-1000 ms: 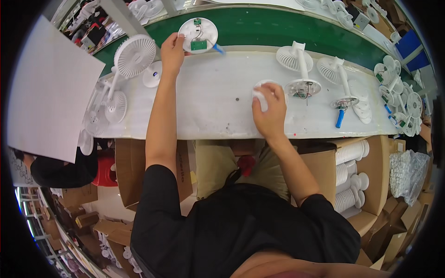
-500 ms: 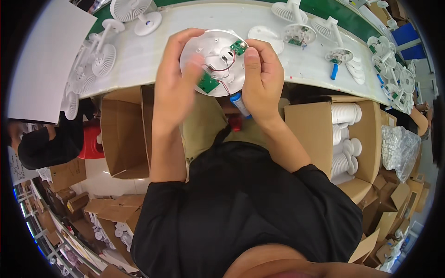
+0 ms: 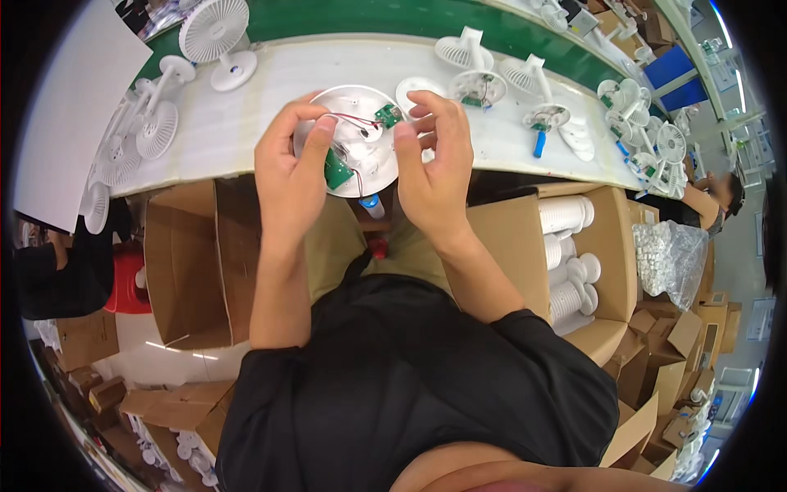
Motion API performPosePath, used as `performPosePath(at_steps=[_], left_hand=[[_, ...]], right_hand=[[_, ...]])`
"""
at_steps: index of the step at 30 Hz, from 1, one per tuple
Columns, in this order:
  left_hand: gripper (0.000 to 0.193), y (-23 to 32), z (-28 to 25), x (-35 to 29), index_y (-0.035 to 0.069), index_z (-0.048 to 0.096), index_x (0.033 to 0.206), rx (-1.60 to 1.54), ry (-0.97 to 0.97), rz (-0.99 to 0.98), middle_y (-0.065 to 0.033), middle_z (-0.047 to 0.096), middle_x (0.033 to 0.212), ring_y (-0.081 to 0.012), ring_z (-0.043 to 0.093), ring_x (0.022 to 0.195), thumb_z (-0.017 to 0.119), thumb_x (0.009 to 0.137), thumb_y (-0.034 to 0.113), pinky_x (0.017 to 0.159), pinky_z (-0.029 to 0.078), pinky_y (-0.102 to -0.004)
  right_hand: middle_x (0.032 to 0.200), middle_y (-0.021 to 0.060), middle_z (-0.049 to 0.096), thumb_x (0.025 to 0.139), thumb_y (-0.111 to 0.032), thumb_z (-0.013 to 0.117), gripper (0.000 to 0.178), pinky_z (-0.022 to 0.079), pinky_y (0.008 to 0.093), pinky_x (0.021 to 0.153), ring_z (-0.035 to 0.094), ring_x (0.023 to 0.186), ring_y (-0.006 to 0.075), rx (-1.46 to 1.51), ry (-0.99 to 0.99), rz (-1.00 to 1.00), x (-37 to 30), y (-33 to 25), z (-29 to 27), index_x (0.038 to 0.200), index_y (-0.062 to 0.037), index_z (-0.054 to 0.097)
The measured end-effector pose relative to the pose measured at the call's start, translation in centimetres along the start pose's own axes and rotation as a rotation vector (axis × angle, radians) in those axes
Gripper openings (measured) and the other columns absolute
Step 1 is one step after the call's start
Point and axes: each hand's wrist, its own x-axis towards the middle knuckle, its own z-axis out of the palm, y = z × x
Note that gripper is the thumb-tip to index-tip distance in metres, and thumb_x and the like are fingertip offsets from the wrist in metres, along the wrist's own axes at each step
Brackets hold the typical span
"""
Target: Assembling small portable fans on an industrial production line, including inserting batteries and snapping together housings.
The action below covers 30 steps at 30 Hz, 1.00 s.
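Note:
A round white fan base [image 3: 379, 168] is held over the bench's near edge, its hollow inside facing up. My left hand [image 3: 287, 160] grips its left side, thumb over the rim beside a larger green circuit board [image 3: 336, 170]. A smaller green circuit board [image 3: 388, 116] sits near the upper right rim. Red and dark wires [image 3: 354, 120] run across the inside. Below the base hangs a blue cylindrical battery [image 3: 371, 205]. At the right rim is my right hand [image 3: 438, 164], fingers bent and apart from the thumb; whether its thumb touches the base I cannot tell.
Assembled white fans [image 3: 215, 37] stand on the white bench [image 3: 320, 61]. Fans with exposed bases [image 3: 545, 116] and stacked white discs [image 3: 578, 139] lie to the right. Open cartons flank my legs: one [image 3: 184, 266] left, another with white parts [image 3: 508, 246] right.
The base has shifted down and left in view, along with the surroundings. My right hand has loosened from the rim, its fingers spreading. My left thumb has moved up toward the wires.

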Motion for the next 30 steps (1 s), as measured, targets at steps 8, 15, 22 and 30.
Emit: performPosePath(at_steps=[8, 15, 22, 30], left_hand=[[0.010, -1.1, 3.4, -0.1, 0.005, 0.053, 0.104, -0.085, 0.191, 0.097, -0.0098, 0.056, 0.107, -0.0149, 0.049, 0.093, 0.051, 0.094, 0.006, 0.082, 0.040, -0.0256], [0.012, -0.9, 3.5, -0.5, 0.006, 0.052, 0.106, -0.240, 0.161, 0.078, -0.0038, 0.055, 0.097, -0.0077, 0.044, 0.082, 0.048, 0.095, 0.004, 0.073, 0.038, -0.0195], [0.012, 1.9, -0.1, 1.4, 0.004, 0.060, 0.105, 0.031, -0.139, 0.017, -0.0018, 0.057, 0.083, -0.0067, 0.045, 0.069, 0.055, 0.094, 0.006, 0.062, 0.038, -0.0188], [0.012, 1.6, 0.1, 1.3, 0.001, 0.061, 0.102, 0.090, 0.036, 0.071, -0.0059, 0.062, 0.086, -0.0061, 0.048, 0.062, 0.061, 0.090, 0.003, 0.053, 0.038, -0.0168]], right_hand=[[0.105, 0.0064, 0.054, 0.079, -0.003, 0.068, 0.016, 0.044, 0.0264, 0.070, 0.051, 0.080, 0.0174, -0.096, -0.306, -0.329, 4.7, 0.2, -0.2, 0.094, -0.0048, 0.070], [0.100, 0.0061, 0.054, 0.075, -0.002, 0.067, 0.013, 0.046, 0.0304, 0.063, 0.053, 0.070, 0.0189, -0.241, -0.306, -0.252, 4.9, -1.4, 0.6, 0.085, -0.0089, 0.071], [0.097, 0.0057, 0.056, 0.075, -0.009, 0.069, 0.012, 0.045, 0.0295, 0.064, 0.053, 0.072, 0.0190, -0.207, -0.317, -0.200, 6.5, -1.8, -0.3, 0.086, -0.0077, 0.069], [0.103, 0.0095, 0.061, 0.082, -0.005, 0.064, 0.024, 0.045, 0.0288, 0.082, 0.056, 0.094, 0.0190, 0.232, -0.260, 0.173, 0.7, 0.7, -6.3, 0.104, -0.0041, 0.057]])
